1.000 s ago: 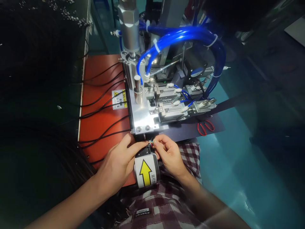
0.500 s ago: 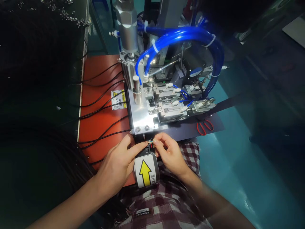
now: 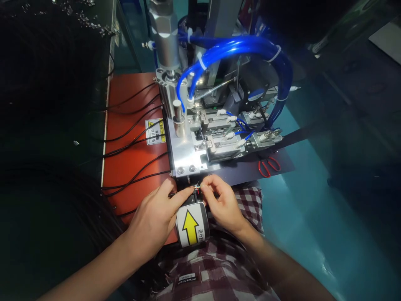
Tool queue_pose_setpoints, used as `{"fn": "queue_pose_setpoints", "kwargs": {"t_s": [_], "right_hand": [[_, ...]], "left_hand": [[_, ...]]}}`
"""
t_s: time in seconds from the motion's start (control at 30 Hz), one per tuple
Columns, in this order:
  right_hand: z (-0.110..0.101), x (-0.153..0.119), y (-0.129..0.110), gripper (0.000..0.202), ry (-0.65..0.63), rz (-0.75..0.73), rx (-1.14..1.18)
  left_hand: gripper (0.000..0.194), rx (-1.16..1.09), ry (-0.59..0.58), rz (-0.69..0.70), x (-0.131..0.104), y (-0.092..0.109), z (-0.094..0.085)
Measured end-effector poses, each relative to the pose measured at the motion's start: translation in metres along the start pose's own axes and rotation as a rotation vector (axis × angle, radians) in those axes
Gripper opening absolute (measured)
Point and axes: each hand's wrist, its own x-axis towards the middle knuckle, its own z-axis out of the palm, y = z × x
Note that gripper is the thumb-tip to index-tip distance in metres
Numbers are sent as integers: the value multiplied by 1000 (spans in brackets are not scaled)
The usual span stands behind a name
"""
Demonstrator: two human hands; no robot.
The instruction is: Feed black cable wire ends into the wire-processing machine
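Observation:
Both of my hands meet at the near edge of a metal machine (image 3: pixel 184 156). Between their fingertips show thin coloured wires (image 3: pixel 197 187), with bits of red and white visible. My left hand (image 3: pixel 156 213) is closed, its thumb and finger pressed together at the left end of the wires. On the other side, my right hand (image 3: pixel 222 200) pinches their right end between thumb and forefinger. Just beneath the fingertips is a small black part (image 3: pixel 189 197), partly covered. A white label with a yellow arrow (image 3: pixel 190 228) sits on the rounded housing closest to my body.
Several black cables (image 3: pixel 134 136) run over the orange board (image 3: pixel 125 92) on the left. Thick blue hoses (image 3: pixel 238 44) arch above the machine. Red-handled scissors (image 3: pixel 268 166) lie on the dark plate at right. A warning sticker (image 3: pixel 155 131) is beside the metal block.
The hands keep almost the same pose at the wires, with only slight fingertip movement. The whole view has shifted very slightly.

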Motion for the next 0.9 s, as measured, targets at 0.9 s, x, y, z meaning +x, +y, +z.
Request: {"fn": "queue_pose_setpoints", "kwargs": {"t_s": [0.9], "right_hand": [[-6,0,-4,16,-22,157,177]], "left_hand": [[41,82,12,42,0,-1,1]]}}
